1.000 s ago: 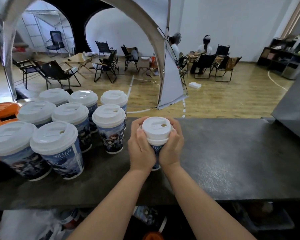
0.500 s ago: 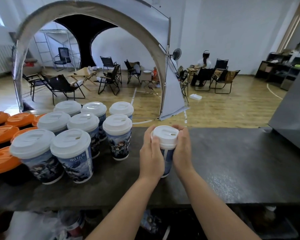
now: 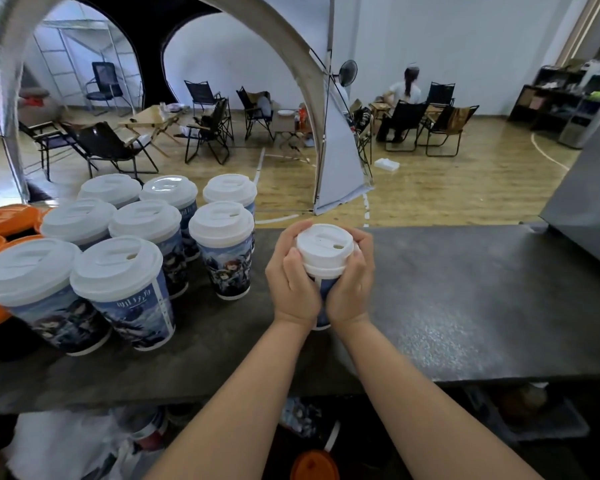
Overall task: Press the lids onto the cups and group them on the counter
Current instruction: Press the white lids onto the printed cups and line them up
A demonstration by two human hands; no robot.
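Left hand and right hand still wrapped tight round one cup on the desk, just right of the lidded cups, white lid now looking pushed down, maybe ready to join them.

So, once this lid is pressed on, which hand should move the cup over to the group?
Probably the left hand. It already grips the cup on the side facing the lidded group, which stands to the left on the counter. The right hand would have to reach across.
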